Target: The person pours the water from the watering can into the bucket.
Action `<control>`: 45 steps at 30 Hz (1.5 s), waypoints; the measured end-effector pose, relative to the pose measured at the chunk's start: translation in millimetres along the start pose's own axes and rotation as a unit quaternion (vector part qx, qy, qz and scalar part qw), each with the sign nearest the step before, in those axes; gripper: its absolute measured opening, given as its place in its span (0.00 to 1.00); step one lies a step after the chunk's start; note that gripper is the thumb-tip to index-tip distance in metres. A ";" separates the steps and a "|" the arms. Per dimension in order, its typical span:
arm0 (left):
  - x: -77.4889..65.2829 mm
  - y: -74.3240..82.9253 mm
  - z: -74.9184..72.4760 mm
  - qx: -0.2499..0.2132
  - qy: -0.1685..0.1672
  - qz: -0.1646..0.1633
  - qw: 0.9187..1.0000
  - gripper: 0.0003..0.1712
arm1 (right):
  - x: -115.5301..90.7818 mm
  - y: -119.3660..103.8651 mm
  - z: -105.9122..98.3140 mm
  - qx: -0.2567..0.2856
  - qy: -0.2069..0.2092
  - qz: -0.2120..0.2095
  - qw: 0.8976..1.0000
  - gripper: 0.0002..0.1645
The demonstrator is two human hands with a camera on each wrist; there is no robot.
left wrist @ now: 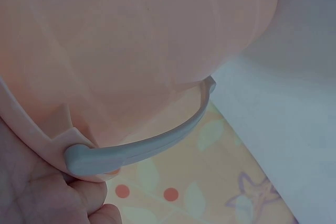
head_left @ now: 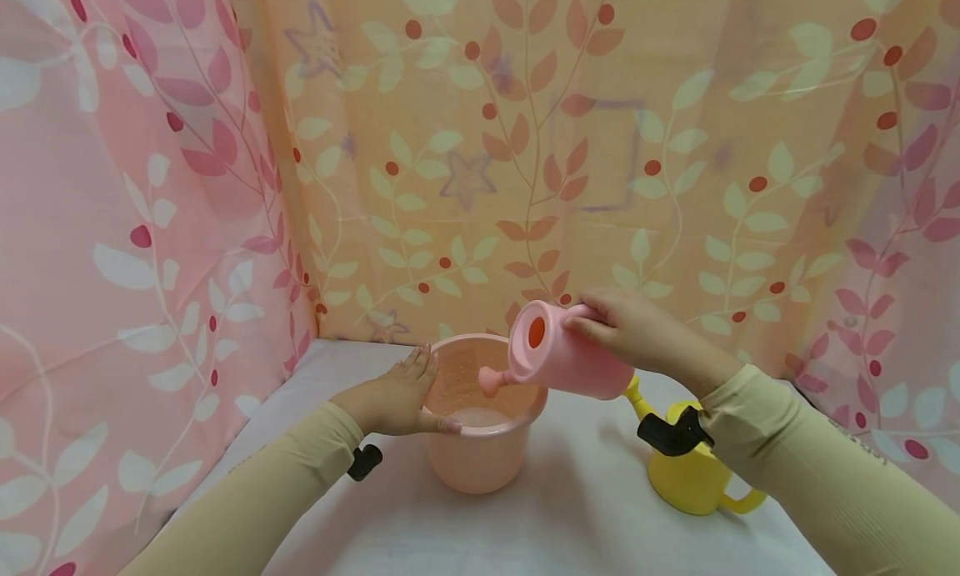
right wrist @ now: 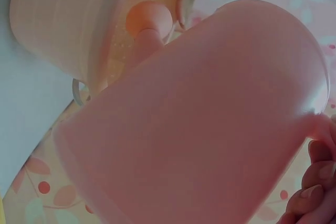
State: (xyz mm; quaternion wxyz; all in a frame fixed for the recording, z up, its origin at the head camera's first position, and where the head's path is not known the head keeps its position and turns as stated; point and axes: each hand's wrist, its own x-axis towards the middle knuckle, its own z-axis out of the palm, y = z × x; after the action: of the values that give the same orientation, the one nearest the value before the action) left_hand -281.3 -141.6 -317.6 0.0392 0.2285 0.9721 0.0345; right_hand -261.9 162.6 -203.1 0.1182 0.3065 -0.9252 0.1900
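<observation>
A peach-pink bucket [head_left: 480, 459] stands on the white surface, its grey handle [left wrist: 142, 150] hanging down on the far side. My left hand [head_left: 397, 397] rests on the left of its rim, fingers straight and spread, thumb along the near edge. With my right hand [head_left: 626, 326] I grip the handle of a pink watering can [head_left: 577, 359], fingers curled round it in the right wrist view. The can is held in the air, tipped left. Its round sprinkler head [right wrist: 149, 19] is over the bucket's opening. Droplets show on the bucket's inner wall.
A yellow watering can [head_left: 686, 480] stands on the white cloth [head_left: 375, 518] at the right, partly behind my right wrist and its black strap mount [head_left: 675, 432]. Leaf-patterned curtains [head_left: 465, 142] enclose the back and both sides.
</observation>
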 end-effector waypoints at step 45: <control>-1.3 0.3 -0.1 0.014 0.012 0.027 0.999 0.69 | 15.7 -23.5 -4.3 -0.106 -0.012 -0.139 0.985 0.09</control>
State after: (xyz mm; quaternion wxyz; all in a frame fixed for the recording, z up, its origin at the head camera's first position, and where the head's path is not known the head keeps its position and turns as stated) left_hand -280.0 -141.9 -317.5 0.0236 0.2550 0.9664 0.0245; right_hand -259.4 138.9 -187.5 0.1644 0.4197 -0.8900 0.0690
